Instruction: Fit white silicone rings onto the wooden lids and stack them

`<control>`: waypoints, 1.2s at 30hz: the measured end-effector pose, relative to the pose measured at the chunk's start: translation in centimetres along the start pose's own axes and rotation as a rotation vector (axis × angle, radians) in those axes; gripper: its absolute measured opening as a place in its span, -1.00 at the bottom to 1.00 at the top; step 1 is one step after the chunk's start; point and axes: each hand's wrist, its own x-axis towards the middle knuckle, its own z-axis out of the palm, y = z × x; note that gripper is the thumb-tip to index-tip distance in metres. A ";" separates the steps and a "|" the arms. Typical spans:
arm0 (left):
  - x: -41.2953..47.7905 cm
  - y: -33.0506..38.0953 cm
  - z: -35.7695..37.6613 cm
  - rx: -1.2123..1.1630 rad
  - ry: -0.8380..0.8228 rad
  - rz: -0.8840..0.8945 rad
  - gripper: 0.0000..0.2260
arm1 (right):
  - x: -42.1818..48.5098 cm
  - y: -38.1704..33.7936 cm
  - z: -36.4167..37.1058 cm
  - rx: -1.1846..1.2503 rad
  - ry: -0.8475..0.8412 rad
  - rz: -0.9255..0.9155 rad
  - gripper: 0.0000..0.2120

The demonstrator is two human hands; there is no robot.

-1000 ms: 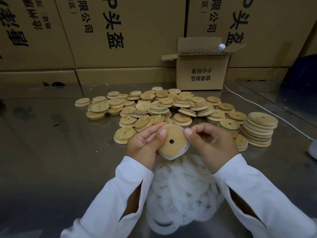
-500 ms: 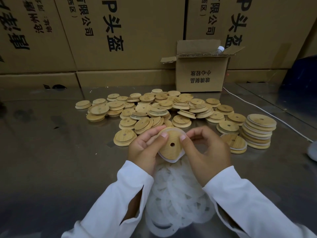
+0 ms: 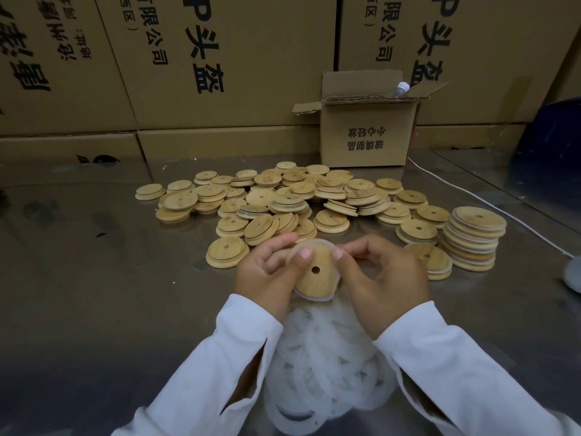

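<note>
The left hand [image 3: 267,272] and the right hand [image 3: 382,278] both pinch with curled fingers one wooden lid [image 3: 316,272] with a white silicone ring [image 3: 317,298] around it, above the pile of rings [image 3: 327,366].

I see two bare hands low in my view: the left hand [image 3: 267,273] near 6 o'clock of centre, the right hand [image 3: 385,278] near 4 o'clock. The thumbnails [image 3: 305,253] are short and plainly trimmed. Both arms wear long white sleeves of smooth, thin cloth with soft folds. The left sleeve [image 3: 201,372] comes in from 7 o'clock, the right sleeve [image 3: 465,366] from 5 o'clock. Each ends in a plain cuff at the wrist. Each also has a long open slit on its inner side, at 3 o'clock on the left sleeve and 9 o'clock on the right, where bare forearm shows. I make out no print on the cloth.
</note>
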 end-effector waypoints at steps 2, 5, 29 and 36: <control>-0.2 -0.1 0.0 0.101 -0.057 0.010 -0.72 | 0.2 0.1 -0.1 -0.028 -0.044 0.014 -0.83; -0.3 0.1 -0.1 0.191 -0.094 0.007 -0.70 | 0.7 0.2 -0.5 -0.090 -0.102 0.039 -0.80; 0.0 -0.2 -0.2 0.096 0.048 0.025 -0.88 | 0.8 1.3 0.7 0.204 -0.096 0.102 -0.97; 0.4 -0.4 -0.2 -0.019 0.114 -0.014 -0.82 | 0.7 1.4 1.0 0.221 -0.062 0.104 -0.90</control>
